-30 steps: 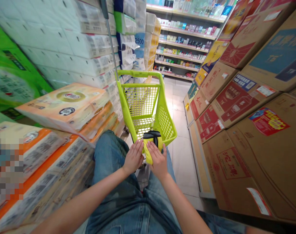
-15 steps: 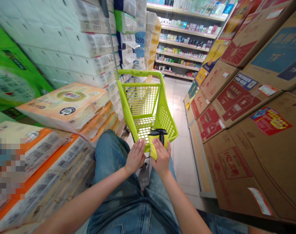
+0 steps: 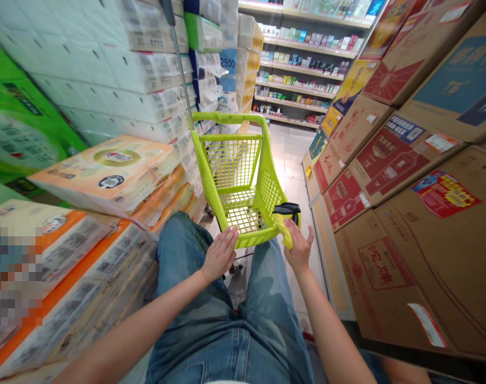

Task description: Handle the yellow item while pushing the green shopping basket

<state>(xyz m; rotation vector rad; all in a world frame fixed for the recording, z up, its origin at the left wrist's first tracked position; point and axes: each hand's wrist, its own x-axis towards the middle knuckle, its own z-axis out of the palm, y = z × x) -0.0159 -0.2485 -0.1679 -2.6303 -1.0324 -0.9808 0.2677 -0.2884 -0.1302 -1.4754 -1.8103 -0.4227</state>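
Note:
A lime-green plastic shopping basket cart (image 3: 237, 193) stands in front of my knees, its mesh basket facing up. My left hand (image 3: 221, 253) lies at the near left corner of its rim, fingers stretched out flat and together. At the near right corner, my right hand (image 3: 299, 245) presses a yellow cloth (image 3: 285, 230) with black edging against the rim. The cloth is bunched under my fingers, with its black part sticking up past the fingertips, and my thumb is out to the side.
Stacked tissue packs (image 3: 107, 160) line the left side close to the cart. Cardboard cartons (image 3: 422, 240) are piled along the right. Shelves (image 3: 294, 69) with small boxes and bottles stand at the far end. A metal pole (image 3: 181, 74) rises at the cart's far left corner.
My right hand has slid right with the yellow cloth, from the middle of the near rim to its right corner. My left hand has barely moved.

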